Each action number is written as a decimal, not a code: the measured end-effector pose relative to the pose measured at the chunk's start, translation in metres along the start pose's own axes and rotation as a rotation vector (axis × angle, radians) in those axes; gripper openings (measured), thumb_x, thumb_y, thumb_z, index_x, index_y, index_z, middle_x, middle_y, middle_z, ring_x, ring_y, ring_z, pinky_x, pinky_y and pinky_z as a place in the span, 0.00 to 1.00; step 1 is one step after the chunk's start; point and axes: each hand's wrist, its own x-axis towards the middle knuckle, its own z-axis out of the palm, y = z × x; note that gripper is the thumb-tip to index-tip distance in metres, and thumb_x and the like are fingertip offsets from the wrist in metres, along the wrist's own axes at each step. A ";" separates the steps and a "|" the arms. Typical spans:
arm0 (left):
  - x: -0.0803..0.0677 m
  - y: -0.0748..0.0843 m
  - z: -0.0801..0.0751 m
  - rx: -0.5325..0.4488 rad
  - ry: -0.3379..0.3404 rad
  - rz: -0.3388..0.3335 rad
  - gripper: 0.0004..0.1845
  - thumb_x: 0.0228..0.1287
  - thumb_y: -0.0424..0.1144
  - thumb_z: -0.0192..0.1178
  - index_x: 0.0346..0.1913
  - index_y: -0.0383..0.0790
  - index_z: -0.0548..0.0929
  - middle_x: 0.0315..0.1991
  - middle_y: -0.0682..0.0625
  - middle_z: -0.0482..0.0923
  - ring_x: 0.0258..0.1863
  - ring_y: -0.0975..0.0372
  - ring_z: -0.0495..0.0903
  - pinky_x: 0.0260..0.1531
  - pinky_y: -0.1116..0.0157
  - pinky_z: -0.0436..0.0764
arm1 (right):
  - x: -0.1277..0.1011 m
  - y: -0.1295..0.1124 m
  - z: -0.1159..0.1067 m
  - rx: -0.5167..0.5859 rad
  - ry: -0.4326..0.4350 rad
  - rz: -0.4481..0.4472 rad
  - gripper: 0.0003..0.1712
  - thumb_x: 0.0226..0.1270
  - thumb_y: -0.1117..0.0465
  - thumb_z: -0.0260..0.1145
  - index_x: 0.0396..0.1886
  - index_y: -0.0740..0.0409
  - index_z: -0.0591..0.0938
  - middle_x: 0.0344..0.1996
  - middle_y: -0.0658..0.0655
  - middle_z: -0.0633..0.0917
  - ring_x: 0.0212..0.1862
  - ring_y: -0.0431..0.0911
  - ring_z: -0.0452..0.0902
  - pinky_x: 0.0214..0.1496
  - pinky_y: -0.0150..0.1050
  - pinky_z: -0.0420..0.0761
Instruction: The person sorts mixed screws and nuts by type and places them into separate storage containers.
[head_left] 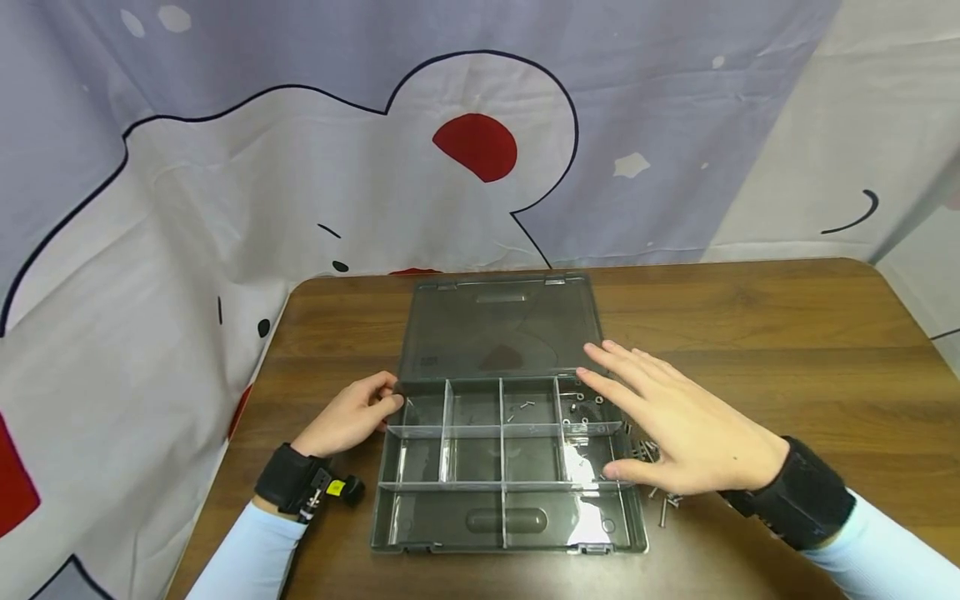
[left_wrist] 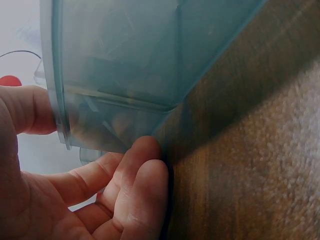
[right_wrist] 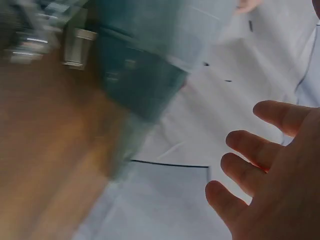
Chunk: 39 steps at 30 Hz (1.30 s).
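A clear grey organizer box (head_left: 480,517) lies open on the wooden table (head_left: 787,350), its lid (head_left: 495,329) flat behind it. My left hand (head_left: 392,398) pinches the box's left wall near the back corner, thumb on one side and fingers on the other; the left wrist view shows the left hand (left_wrist: 90,135) on that wall (left_wrist: 125,75). My right hand (head_left: 603,421) hovers over the box's right side with straight, spread fingers (right_wrist: 240,145), holding nothing. Small screws and nuts (head_left: 581,406) lie in the back right compartment.
Loose screws (head_left: 665,504) lie on the table just right of the box, partly under my right hand. A cartoon-printed cloth (head_left: 300,167) hangs behind the table. The table's left edge (head_left: 247,417) is close to my left wrist.
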 end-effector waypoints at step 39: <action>0.000 0.002 0.001 0.001 0.008 -0.003 0.14 0.77 0.41 0.55 0.57 0.36 0.77 0.36 0.49 0.74 0.31 0.61 0.82 0.37 0.62 0.84 | -0.108 -0.013 0.062 0.091 0.294 0.151 0.27 0.81 0.40 0.43 0.30 0.41 0.83 0.30 0.33 0.75 0.27 0.24 0.67 0.28 0.18 0.67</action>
